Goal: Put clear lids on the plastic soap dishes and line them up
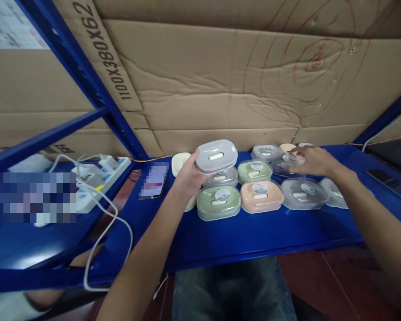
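Note:
My left hand (pixel 189 176) grips a grey oval soap box (pixel 222 154) by its left end, raised above the row and tilted toward me. A white capsule-shaped piece shows in its middle; no clear cover or sticker is visible on it. Farther right, my right hand (pixel 312 160) has its fingers bent over a clear plastic cover (pixel 284 167) with a round sticker. That hand is slightly blurred. Below and between the hands sit covered boxes with stickers: a green one (pixel 217 207), a peach one (pixel 260 203), a dark grey one (pixel 302 200) and another green one (pixel 250 176).
A cream box (pixel 178 162) is at the left, beside a phone (pixel 155 178). More boxes, including a grey one (pixel 265 154), stand near the cardboard wall (pixel 200 80). A power strip (pixel 116 171) with white cables lies left of the blue upright (pixel 116 120). Another dark phone (pixel 390 183) lies right.

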{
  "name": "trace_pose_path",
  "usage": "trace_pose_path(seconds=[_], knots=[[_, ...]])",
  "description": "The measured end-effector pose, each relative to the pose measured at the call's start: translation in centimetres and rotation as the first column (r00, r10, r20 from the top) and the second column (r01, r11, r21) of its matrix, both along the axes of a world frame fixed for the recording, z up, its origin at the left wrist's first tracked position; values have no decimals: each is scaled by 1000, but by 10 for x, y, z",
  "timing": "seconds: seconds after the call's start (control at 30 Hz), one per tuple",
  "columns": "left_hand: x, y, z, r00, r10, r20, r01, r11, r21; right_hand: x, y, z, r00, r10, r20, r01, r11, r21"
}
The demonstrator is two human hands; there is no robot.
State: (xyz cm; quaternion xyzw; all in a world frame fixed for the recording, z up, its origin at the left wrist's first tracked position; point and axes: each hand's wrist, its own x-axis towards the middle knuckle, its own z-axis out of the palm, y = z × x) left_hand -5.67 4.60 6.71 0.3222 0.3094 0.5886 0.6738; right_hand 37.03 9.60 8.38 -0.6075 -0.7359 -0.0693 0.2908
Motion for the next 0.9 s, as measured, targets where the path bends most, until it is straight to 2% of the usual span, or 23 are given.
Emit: trace_pose_path(seconds=[0.07,0.1,0.17,0.23,0.3,0.4,0.47,0.6,0.73,0.9], knots=[[0,1,-1,1000,-8,-2,8,1000,-16,0,-7,9,998,-29,54,32,998,-62],[0,2,-1,1000,-15,0,15,1000,-24,-6,-12,14,999,-4,33,6,999,-51],[1,2,-2,999,-32,0,32,999,-34,-31,-26,24,986,136,-93,-132,990,50],[2,1,-2,998,-59,-13,59,998,-35,-71,-39,32,919,365,-151,-349,929,121],[4,-2,0,994,-105,-27,105,994,-23,-117,-49,36,848,520,-104,-505,852,140],[7,-6,4,982,-187,-37,187,982,5,-170,-50,33,777,625,-80,-619,781,83],[9,-9,6,977,-207,-45,208,978,14,-189,-44,26,749,654,-105,-651,756,62],[12,-12,2,985,-154,-76,156,987,24,-195,-34,11,725,674,-141,-668,738,92],[14,-11,-3,989,-96,-115,99,995,19,-190,-34,5,700,696,-158,-691,717,92],[16,-10,-3,991,-46,-125,51,998,42,-189,-35,-1,702,688,-185,-680,724,112]])
